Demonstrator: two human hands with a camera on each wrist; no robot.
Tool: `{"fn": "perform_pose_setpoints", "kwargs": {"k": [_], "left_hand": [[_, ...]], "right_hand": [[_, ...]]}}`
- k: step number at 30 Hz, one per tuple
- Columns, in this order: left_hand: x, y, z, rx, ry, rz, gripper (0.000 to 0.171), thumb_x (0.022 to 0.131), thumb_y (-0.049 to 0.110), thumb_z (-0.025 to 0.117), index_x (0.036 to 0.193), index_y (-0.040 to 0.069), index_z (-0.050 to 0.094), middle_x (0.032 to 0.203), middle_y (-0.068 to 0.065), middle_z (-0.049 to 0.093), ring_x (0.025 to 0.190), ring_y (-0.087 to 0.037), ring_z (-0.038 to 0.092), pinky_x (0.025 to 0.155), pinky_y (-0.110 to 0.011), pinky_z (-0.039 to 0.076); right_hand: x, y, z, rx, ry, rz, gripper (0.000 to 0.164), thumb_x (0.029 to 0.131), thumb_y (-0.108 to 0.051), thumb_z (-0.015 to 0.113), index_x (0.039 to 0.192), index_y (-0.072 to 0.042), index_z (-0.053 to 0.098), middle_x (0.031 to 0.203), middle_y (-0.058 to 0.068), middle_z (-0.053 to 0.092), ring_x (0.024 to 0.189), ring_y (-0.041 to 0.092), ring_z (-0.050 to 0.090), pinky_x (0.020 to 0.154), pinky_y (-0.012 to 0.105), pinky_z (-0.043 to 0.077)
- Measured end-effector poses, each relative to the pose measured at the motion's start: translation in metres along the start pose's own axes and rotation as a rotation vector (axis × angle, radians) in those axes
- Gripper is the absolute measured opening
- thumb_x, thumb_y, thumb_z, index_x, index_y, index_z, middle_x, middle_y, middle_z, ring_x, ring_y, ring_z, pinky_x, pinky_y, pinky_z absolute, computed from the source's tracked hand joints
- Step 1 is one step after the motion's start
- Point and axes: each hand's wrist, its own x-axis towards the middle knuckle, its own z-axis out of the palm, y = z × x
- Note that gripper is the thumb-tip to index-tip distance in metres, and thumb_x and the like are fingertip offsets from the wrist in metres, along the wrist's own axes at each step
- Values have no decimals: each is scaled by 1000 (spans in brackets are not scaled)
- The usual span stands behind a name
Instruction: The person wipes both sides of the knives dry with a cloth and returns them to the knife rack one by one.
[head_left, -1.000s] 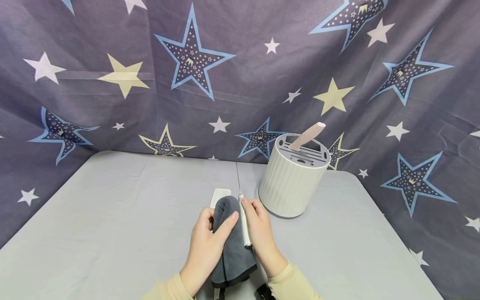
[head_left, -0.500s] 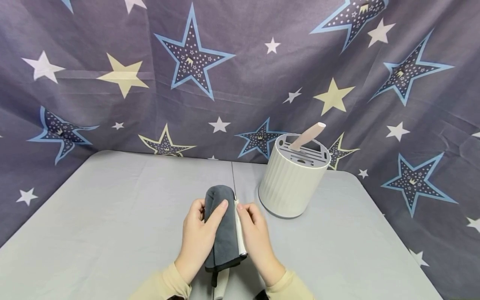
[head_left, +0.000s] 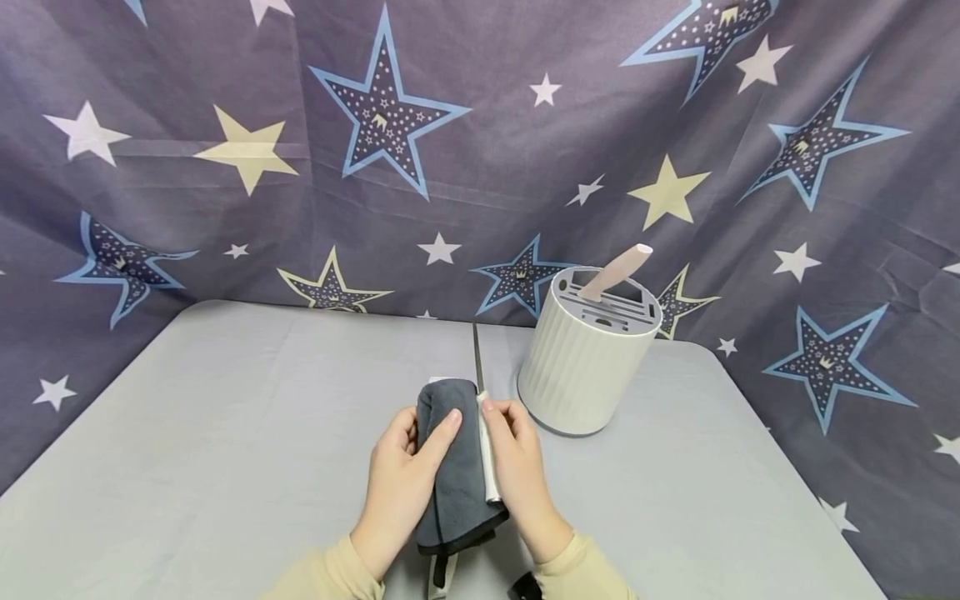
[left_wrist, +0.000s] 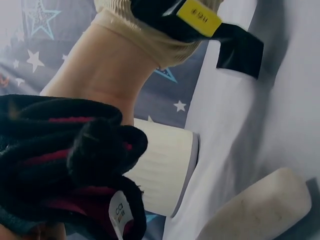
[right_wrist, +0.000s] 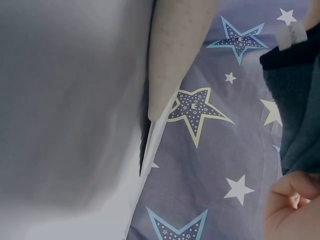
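Note:
My left hand (head_left: 408, 483) grips a folded dark grey cloth (head_left: 457, 475), its thumb lying on top. In the left wrist view the cloth shows a reddish inner side and a white label. My right hand (head_left: 521, 467) pinches the white handle of a knife (head_left: 488, 450) along the cloth's right edge, its narrow dark blade pointing away toward the backdrop. Below the cloth, a second pale-handled utensil (left_wrist: 265, 210) lies on the table. A white edge of something peeks out past the cloth's far end; the rest is hidden behind the cloth.
A ribbed cream knife block (head_left: 585, 367) stands at the back right, with one pinkish handle (head_left: 617, 271) sticking out of its slotted top. A light grey table (head_left: 225, 433) spreads around the hands. Behind it hangs a star-patterned curtain (head_left: 487, 108).
Both hands, with the cloth and knife, shift left, then back to the right a little. The knife's blade now looks wider and darker than the thin line it was before.

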Motion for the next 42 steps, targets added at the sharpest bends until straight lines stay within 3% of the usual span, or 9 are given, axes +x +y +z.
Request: {"fn": "perform_pose_setpoints", "kwargs": {"k": [19, 24, 31, 38, 42], "left_hand": [[-10, -6, 3, -102, -108, -56, 39, 92, 34, 70, 113, 2, 63, 95, -11, 69, 79, -16, 69, 64, -30, 59], [-10, -7, 4, -112, -103, -53, 37, 91, 32, 72, 110, 1, 61, 94, -12, 69, 78, -17, 68, 64, -31, 59], [-9, -7, 3, -83, -89, -48, 37, 92, 33, 71, 109, 2, 60, 90, -12, 67, 76, -16, 68, 64, -30, 59], [-5, -8, -1, -78, -60, -66, 38, 93, 34, 70, 111, 2, 58, 92, -11, 68, 78, -16, 68, 65, -30, 59], [-3, -9, -4, -69, -41, -64, 38, 93, 34, 70, 110, 2, 58, 92, -11, 67, 78, -16, 67, 66, -29, 58]], "right_hand": [[13, -1, -4, 106, 68, 38, 30, 100, -25, 57, 100, 5, 61, 81, -1, 53, 68, 8, 51, 61, 22, 47], [14, 0, -5, 196, 123, 32, 27, 99, -21, 59, 97, 6, 61, 78, 0, 54, 64, 8, 50, 58, 21, 46], [14, -2, -7, 327, 157, 58, 19, 100, -21, 59, 92, -4, 60, 76, -2, 60, 63, 8, 54, 57, 21, 47], [13, -2, -9, 321, 144, 79, 17, 100, -23, 60, 98, -7, 57, 71, -8, 70, 52, 5, 50, 46, 17, 40], [13, -1, -9, 332, 145, 63, 13, 96, -17, 64, 98, -7, 56, 67, -8, 69, 59, 6, 57, 51, 17, 42]]}}
